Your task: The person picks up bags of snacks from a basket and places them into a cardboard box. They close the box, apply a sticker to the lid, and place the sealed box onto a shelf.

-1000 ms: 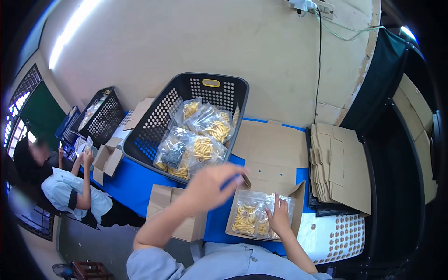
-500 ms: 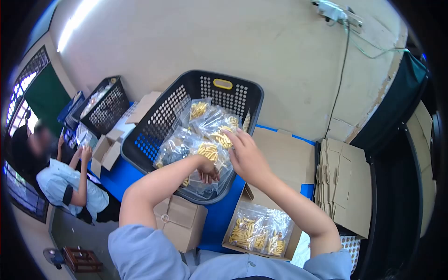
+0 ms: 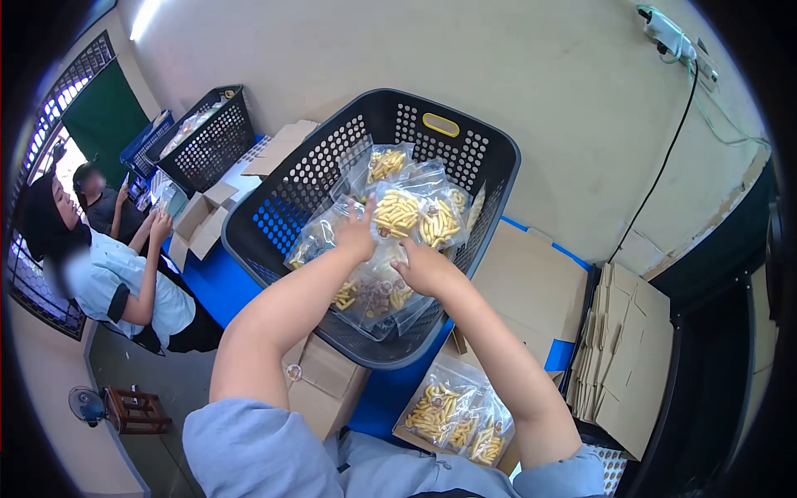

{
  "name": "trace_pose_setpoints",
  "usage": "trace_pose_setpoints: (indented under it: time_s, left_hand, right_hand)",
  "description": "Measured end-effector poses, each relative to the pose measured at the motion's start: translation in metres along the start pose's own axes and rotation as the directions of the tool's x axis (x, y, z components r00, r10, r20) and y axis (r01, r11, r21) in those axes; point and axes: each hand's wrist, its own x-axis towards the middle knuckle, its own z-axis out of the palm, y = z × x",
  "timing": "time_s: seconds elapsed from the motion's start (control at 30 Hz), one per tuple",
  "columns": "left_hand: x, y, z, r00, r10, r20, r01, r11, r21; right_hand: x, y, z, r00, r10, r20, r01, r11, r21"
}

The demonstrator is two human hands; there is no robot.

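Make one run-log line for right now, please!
left hand: on clear bags, black basket | right hand: on bags beside it | open box: more bags inside | folded cardboard: stacked, right side

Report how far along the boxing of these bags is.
Looks done: bags of yellow pieces lie in the open box; a closed box stands nearby.
In hand: left hand and right hand are at the bags in the basket.
Apparently left: basket bags, the open lid and flattened cartons.
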Motion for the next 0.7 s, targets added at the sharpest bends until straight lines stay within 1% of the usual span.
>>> trace_pose_setpoints:
  time_s: [0.03,0.07,0.1,0.13,0.17,0.23,0.27,0.3,0.33,0.37,0.43,0.47,0.5,0.53,0.57,0.63,0.7]
  left_hand:
    - [0.004,-0.006,0.004,0.994,-0.107,0.021,0.107,0.994,-0.032]
    - [0.02,-0.017,0.03,0.925,0.052,0.377,-0.108,0.986,0.129]
    - [0.035,-0.024,0.058,0.703,0.127,0.7,-0.36,0.912,0.196]
    - [0.014,-0.011,0.042,0.581,0.073,0.811,-0.342,0.926,0.162]
    - [-0.011,0.006,0.029,0.439,0.024,0.898,-0.321,0.938,0.131]
    - [-0.015,0.018,0.055,0.15,0.046,0.988,-0.193,0.981,-0.016]
    - [-0.017,0.021,0.064,0.153,0.046,0.987,-0.192,0.981,-0.016]
    - [-0.024,0.028,0.067,0.281,0.259,0.924,-0.359,0.921,-0.148]
    - [-0.03,0.033,0.069,0.363,0.471,0.804,-0.53,0.814,-0.237]
    - [-0.034,0.032,0.08,0.361,0.476,0.802,-0.527,0.813,-0.246]
    - [-0.039,0.023,0.086,0.465,0.543,0.699,-0.665,0.736,-0.129]
    - [-0.039,0.024,0.089,0.46,0.542,0.704,-0.666,0.735,-0.13]
    - [-0.055,0.034,0.051,0.518,0.45,0.728,-0.625,0.779,-0.037]
    - [-0.062,0.04,0.028,0.571,0.352,0.741,-0.579,0.813,0.06]
    - [-0.053,0.038,0.03,0.568,0.349,0.745,-0.581,0.812,0.063]
    - [-0.035,0.03,0.041,0.768,0.202,0.607,-0.404,0.889,0.216]
    - [-0.025,0.009,0.044,0.83,0.185,0.526,-0.392,0.865,0.314]
  right_hand:
    - [0.0,0.0,-0.002,0.999,0.028,0.029,-0.027,1.0,-0.008]
    - [0.001,-0.001,-0.003,0.997,0.055,0.057,-0.055,0.998,-0.014]
    - [0.0,-0.001,-0.001,0.997,0.055,0.058,-0.054,0.998,-0.012]
    - [-0.001,0.0,0.001,0.999,0.024,0.032,-0.024,1.0,-0.012]
    - [-0.002,0.002,0.002,1.0,-0.005,0.005,0.005,1.0,-0.013]
    - [-0.006,0.003,0.004,1.0,-0.005,-0.003,0.005,1.0,0.0]
    - [-0.007,0.003,0.003,1.0,-0.014,-0.013,0.014,1.0,0.005]
    - [-0.007,0.004,0.004,1.0,-0.015,-0.009,0.015,1.0,0.001]
    - [-0.005,0.005,0.005,1.0,0.0,-0.017,0.0,1.0,-0.005]
    - [-0.006,0.007,0.007,1.0,0.017,-0.021,-0.017,1.0,-0.012]
    - [-0.01,0.0,0.006,1.0,0.007,-0.01,-0.007,1.0,-0.016]
    - [-0.012,-0.002,0.005,1.0,-0.004,-0.005,0.004,1.0,-0.017]
    - [-0.012,-0.003,0.003,1.0,0.001,-0.005,-0.001,1.0,-0.01]
    - [-0.012,-0.004,0.002,1.0,-0.001,-0.006,0.001,1.0,0.009]
    - [-0.012,-0.005,0.0,1.0,-0.005,-0.006,0.006,1.0,0.028]
    - [-0.013,-0.005,-0.001,1.0,-0.012,-0.019,0.012,0.999,0.032]
    - [-0.014,-0.007,-0.002,0.999,-0.016,-0.031,0.017,0.999,0.039]
